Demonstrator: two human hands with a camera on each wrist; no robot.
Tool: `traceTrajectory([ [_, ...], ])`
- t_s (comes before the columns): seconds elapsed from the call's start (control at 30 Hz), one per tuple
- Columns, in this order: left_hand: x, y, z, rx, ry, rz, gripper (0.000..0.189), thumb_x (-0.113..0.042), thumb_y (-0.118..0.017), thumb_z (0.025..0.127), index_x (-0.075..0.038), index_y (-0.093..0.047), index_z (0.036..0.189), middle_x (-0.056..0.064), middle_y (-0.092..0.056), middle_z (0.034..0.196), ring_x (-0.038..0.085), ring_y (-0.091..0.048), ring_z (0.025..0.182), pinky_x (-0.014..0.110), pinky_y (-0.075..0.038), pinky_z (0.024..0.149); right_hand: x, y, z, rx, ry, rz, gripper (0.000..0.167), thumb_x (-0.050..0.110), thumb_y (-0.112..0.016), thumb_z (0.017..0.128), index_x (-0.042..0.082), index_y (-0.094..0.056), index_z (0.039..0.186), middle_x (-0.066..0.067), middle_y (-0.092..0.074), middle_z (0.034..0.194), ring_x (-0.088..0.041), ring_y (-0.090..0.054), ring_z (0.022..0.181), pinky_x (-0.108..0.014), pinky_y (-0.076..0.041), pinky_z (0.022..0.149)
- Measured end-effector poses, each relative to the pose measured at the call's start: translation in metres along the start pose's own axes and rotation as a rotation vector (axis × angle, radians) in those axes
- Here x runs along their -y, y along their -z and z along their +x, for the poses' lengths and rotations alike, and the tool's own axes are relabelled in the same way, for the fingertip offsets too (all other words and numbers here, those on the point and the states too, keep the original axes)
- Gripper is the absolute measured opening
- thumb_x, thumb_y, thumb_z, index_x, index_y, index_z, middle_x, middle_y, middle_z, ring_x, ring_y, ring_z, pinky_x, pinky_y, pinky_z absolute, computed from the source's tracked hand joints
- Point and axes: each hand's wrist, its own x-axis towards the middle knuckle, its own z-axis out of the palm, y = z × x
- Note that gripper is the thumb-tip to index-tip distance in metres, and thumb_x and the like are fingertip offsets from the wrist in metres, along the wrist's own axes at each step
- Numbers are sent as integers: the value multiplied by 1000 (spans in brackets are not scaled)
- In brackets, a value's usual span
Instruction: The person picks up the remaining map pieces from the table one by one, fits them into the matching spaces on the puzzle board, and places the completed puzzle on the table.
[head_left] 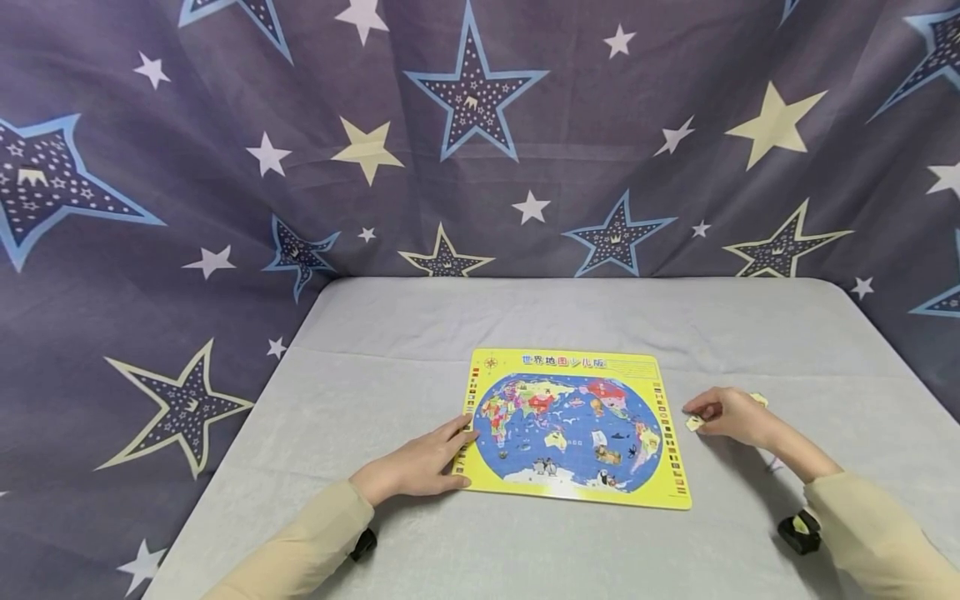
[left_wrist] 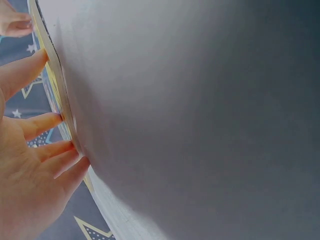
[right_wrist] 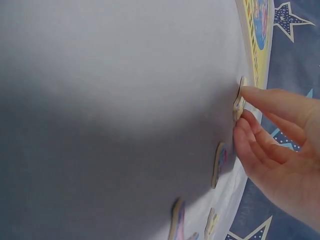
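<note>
A yellow-bordered world map puzzle board [head_left: 577, 457] lies on the table, with a blue oval map and several fitted pieces. Against its left edge rests my left hand [head_left: 420, 462], fingers spread and fairly straight; in the left wrist view the fingertips [left_wrist: 59, 118] touch the board's rim. To the right of the board, my right hand [head_left: 738, 417] pinches a small pale yellow puzzle piece [head_left: 694, 423] between thumb and fingers. The right wrist view shows that piece [right_wrist: 240, 102] tilted on edge, close over the table.
More loose pieces lie around my right hand: a yellowish one [head_left: 759, 399] behind it, and in the right wrist view a pink-and-blue one [right_wrist: 219, 165] and others nearer. A grey cloth covers the table [head_left: 390, 333]. A dark star-patterned curtain [head_left: 480, 200] hangs behind.
</note>
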Motion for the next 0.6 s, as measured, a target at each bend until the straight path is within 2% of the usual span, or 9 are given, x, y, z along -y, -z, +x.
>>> traceTrajectory([
  [0.23,0,-1,0,7,6,-1,68,-42,-54,85,-5,-31,137,14,-14,146,27,-19,132,40,-28,103,-3,-2,1,-1,-31,8,26,-4,-66,70,-9,-63,95,-8,-59,84,-12,-50,72,-21,-45,57],
  [0.4,1,-1,1,12,13,-4,68,-43,-54,85,-6,-31,138,14,-13,146,27,-19,132,40,-28,103,-4,-3,0,-1,-23,-8,23,-4,-66,70,-7,-64,93,-9,-59,85,-14,-51,74,-22,-45,58],
  [0.6,1,-2,1,10,17,-4,68,-42,-54,85,-6,-31,138,13,-13,146,26,-19,132,40,-28,103,-3,-2,0,-1,-14,-8,23,-3,-66,70,-5,-65,92,-5,-58,82,-10,-47,69,-21,-42,56],
])
